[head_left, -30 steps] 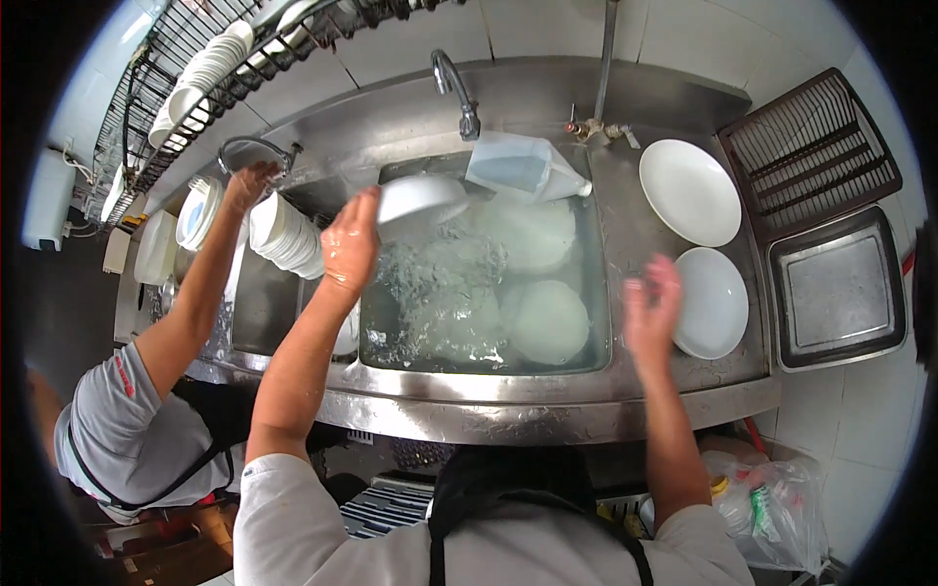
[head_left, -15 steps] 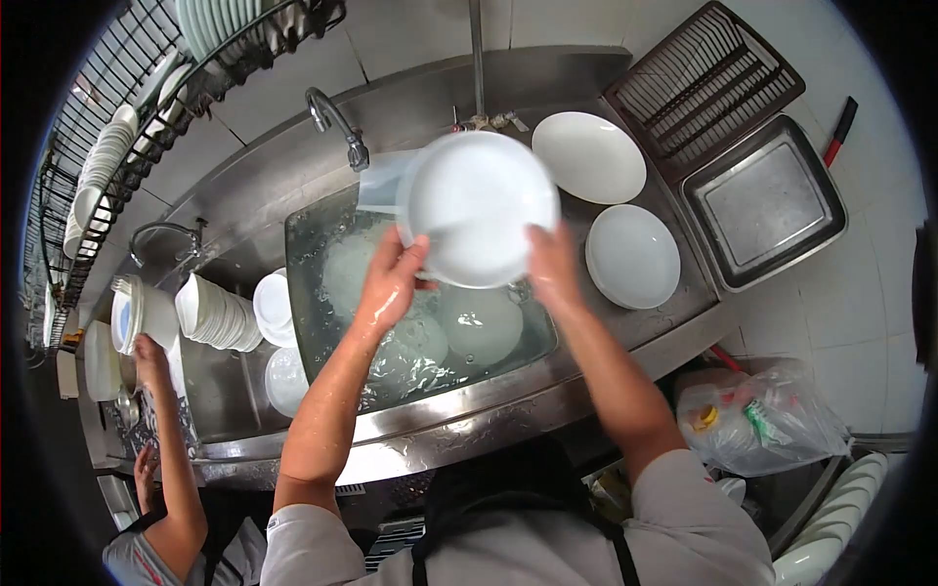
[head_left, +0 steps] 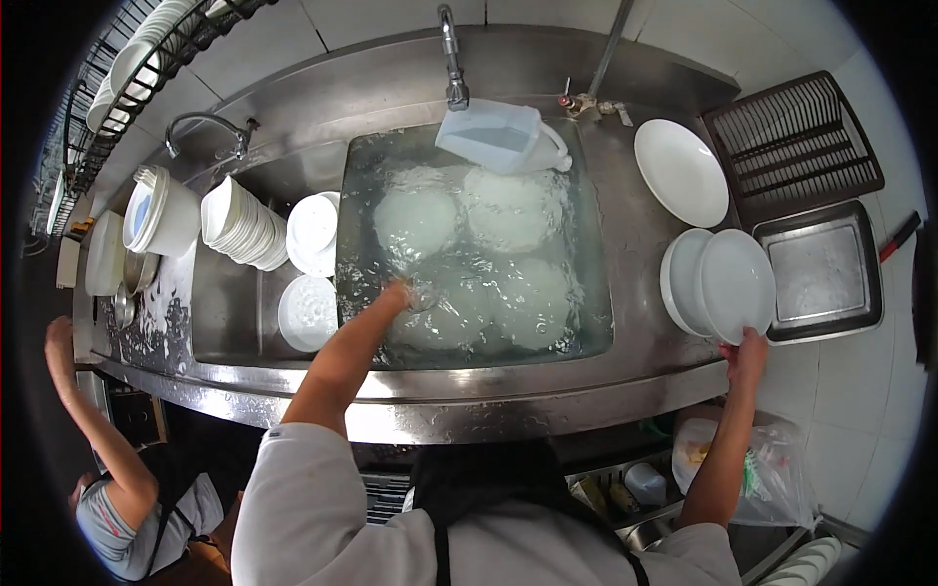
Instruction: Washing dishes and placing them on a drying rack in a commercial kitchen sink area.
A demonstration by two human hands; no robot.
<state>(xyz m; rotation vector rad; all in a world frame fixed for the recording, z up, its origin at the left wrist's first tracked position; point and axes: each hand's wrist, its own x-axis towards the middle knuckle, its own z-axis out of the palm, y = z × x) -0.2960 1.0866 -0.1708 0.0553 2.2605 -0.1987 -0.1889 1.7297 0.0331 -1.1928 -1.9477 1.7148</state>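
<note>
My right hand [head_left: 746, 355] grips the near rim of a round white plate [head_left: 740, 285], which hangs tilted over the right side of a white plate stack [head_left: 679, 280] on the steel counter. My left hand [head_left: 399, 293] dips into the water of the middle sink [head_left: 598, 322], and its fingers are hidden under the rippled surface. Close by it, several white plates [head_left: 532, 298] lie under the water. A translucent plastic jug [head_left: 489, 135] rests on its side at the sink's far edge, below the tap [head_left: 455, 90].
A white oval dish [head_left: 681, 173], a brown drying rack [head_left: 793, 146] and a metal tray [head_left: 821, 269] stand at right. On the left are stacked white dishes [head_left: 240, 225] and a white bucket [head_left: 166, 217]. A co-worker's arm [head_left: 93, 405] shows at far left, beneath a wire shelf [head_left: 127, 73].
My right hand has carried the plate right to the stack. My left hand has let go of it and gone down into the water. The co-worker's hand has left the bucket.
</note>
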